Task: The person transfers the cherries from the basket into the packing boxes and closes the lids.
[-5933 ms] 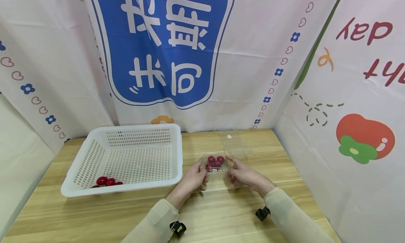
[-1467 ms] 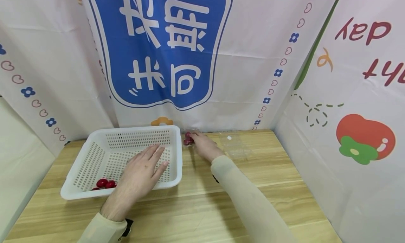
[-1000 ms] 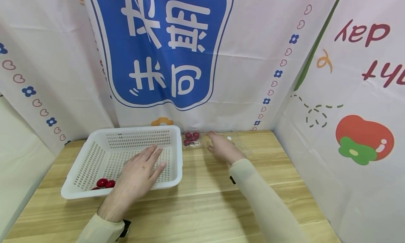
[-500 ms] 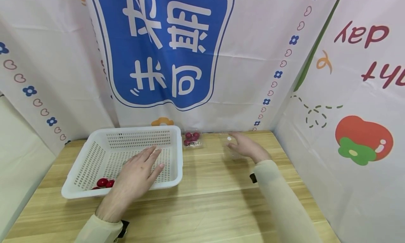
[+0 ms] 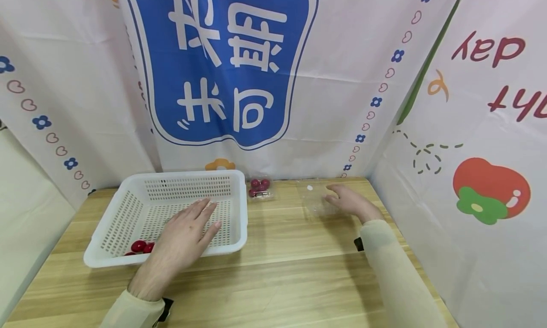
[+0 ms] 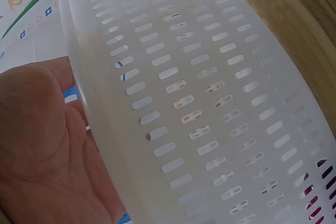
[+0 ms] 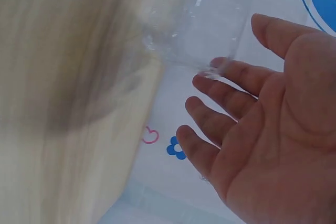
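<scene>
My left hand [image 5: 183,235] reaches over the front rim of a white plastic basket [image 5: 242,223], fingers spread and holding nothing. Small, glossy, round red fruit [image 5: 138,246] lies in the basket's front left corner, partly behind my wrist. At the table's back right, my right hand [image 5: 350,202] has its fingers loosely extended beside a clear plastic container [image 5: 316,204]. In the right wrist view the fingertips overlap the edge of this clear container [image 7: 205,24]. A clear box [image 5: 267,195] with several dark red fruits stands right of the basket.
The wooden table [image 5: 278,280] reaches back to a printed curtain [image 5: 329,105] with a blue sign. Another printed curtain [image 5: 478,242] hangs along the right edge.
The box of red fruit went from between both hands at mid-table to the back beside the basket. My right hand released it and moved right to the clear container; my left moved over the basket.
</scene>
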Demonstrator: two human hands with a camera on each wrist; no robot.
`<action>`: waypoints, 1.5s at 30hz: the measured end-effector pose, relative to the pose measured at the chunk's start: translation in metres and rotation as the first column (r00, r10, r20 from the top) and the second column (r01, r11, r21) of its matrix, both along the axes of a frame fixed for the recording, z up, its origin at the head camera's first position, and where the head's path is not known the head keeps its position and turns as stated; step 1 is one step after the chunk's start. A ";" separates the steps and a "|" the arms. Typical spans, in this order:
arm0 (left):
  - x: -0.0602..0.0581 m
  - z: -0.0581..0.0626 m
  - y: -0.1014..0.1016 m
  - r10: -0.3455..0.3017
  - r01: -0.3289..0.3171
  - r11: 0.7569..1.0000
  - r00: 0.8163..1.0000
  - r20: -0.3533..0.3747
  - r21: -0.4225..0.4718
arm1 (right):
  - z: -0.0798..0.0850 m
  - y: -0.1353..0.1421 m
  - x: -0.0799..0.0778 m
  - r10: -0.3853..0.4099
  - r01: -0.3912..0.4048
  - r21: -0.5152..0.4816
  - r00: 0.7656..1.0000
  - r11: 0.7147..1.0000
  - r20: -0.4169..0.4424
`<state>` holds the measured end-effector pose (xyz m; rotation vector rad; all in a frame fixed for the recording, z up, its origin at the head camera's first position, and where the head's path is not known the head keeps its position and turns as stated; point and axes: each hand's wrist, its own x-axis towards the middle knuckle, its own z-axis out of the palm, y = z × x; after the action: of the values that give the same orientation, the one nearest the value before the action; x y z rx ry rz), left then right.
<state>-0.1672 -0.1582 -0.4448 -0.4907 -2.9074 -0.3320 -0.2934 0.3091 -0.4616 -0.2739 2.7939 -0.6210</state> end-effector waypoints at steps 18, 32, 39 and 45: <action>0.001 0.001 -0.001 0.018 -0.018 1.000 1.000 0.018 -0.020 | -0.015 0.007 0.012 0.081 -0.075 -0.070 0.992 0.995 0.096; 0.001 -0.005 -0.004 0.016 -0.015 0.999 0.999 0.032 -0.038 | -0.026 -0.004 0.013 0.084 -0.084 -0.001 0.996 0.996 0.026; -0.001 -0.007 -0.006 0.010 -0.009 0.999 1.000 0.028 -0.031 | -0.025 -0.022 0.021 0.067 -0.067 -0.009 0.998 0.998 0.009; -0.002 -0.004 -0.013 0.002 -0.001 1.000 0.999 0.035 -0.025 | -0.029 -0.035 0.025 0.068 -0.067 0.028 0.997 0.997 -0.034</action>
<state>-0.1688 -0.1711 -0.4491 -0.4909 -2.9486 -0.3078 -0.2686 0.2745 -0.4904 -0.3751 2.8111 -0.5673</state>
